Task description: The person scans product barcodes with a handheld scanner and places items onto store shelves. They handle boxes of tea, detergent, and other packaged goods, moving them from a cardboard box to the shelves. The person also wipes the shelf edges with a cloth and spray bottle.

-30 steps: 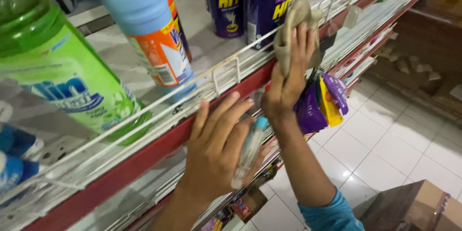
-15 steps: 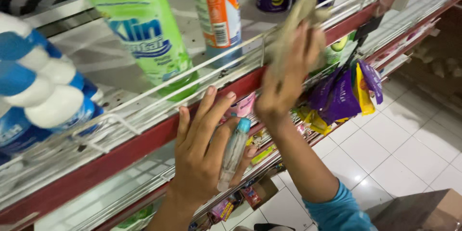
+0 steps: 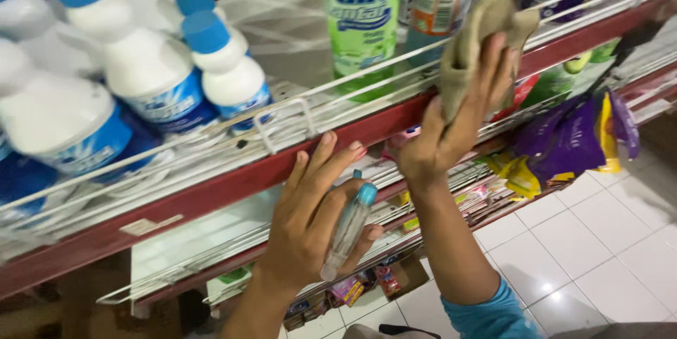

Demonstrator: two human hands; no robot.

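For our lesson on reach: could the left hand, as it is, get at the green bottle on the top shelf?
Probably not easily. The left hand already holds a small spray bottle, and the wire rail runs in front of the green bottle, so it would have to reach over.

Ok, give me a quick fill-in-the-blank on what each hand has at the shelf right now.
1. The right hand presses a tan ____ against the shelf's red edge.
2. The left hand holds a small clear bottle with a ____ top.
3. The white bottles on the shelf have ____ caps.

Missing words: cloth; blue; blue
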